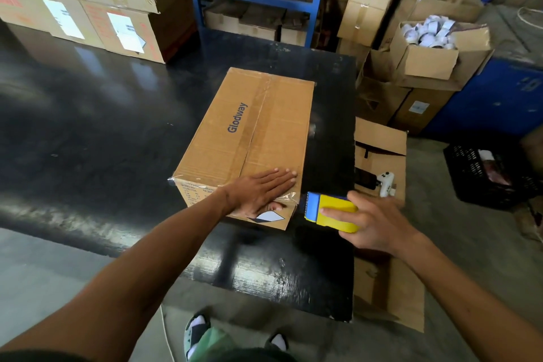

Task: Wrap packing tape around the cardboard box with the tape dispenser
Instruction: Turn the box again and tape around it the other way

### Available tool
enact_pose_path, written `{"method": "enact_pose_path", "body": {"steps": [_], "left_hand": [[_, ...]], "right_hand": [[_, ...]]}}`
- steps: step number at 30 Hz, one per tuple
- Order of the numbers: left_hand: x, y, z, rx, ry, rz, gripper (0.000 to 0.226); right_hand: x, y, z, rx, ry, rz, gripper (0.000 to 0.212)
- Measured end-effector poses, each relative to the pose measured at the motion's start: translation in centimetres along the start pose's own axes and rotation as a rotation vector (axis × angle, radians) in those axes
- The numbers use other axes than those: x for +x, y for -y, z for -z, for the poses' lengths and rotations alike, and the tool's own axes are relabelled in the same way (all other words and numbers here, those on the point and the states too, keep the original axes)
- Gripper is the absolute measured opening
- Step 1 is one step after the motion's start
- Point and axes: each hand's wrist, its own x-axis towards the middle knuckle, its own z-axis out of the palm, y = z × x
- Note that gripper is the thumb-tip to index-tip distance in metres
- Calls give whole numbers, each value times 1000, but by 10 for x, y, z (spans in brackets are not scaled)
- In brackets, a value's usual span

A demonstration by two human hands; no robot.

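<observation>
A: Log the box first. Where does it sit?

B: Your cardboard box (pixel 249 138) lies flat on the black table (pixel 88 132), toward the table's right edge, its long side running away from you. A strip of clear tape runs down its top seam beside the blue printed word.

A: Your left hand?

B: Your left hand (pixel 258 192) is spread flat, palm down, on the near right corner of the box top. Fingers are extended and together, gripping nothing, just lying on the cardboard. A sheet of clear tape shows over the corner under your thumb.

A: And the right?

B: Your right hand (pixel 373 223) is wrapped around the yellow and blue tape dispenser (pixel 329 211), fingers over its yellow body. Its blue end points at the box's near right corner, just beside it; I cannot tell whether it touches.

A: Anything else near the box?

B: Right of the box, past the table edge, stands an open carton (pixel 380 147) with a white tool (pixel 385 182) on it.
</observation>
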Motion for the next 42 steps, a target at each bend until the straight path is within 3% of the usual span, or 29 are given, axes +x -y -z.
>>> {"method": "enact_pose_path", "body": {"steps": [9,16,21,25,29,32,34,36,39,42], "left_hand": [[2,0,9,24,22,14,70],[3,2,8,4,12,30,69],[36,-32,18,-49,-22,261,78],[51,-43,7,-68,-38,362,68],[54,-43,11,-151,49,455,70],[68,-44,18,-353,100,740,79],[76,-42,20,-387,114,854,80],[75,-41,19,-361,131,853,76],[75,-33,26,-334,119,821,78],[70,-36,26,-280,124,800,83]], "right_hand": [[10,29,-39,-119,-120,-45,56],[23,58,-54,-191,92,-271,56],[40,50,-34,-196,72,-383,53],[30,33,-24,-175,110,-511,53],[16,28,-20,73,137,-745,49],[10,26,-30,335,104,-909,47],[8,23,-38,496,77,-1019,58],[13,24,-43,687,93,-1169,66],[16,23,-51,910,25,-1310,42],[7,29,-66,835,-16,-1344,33]]}}
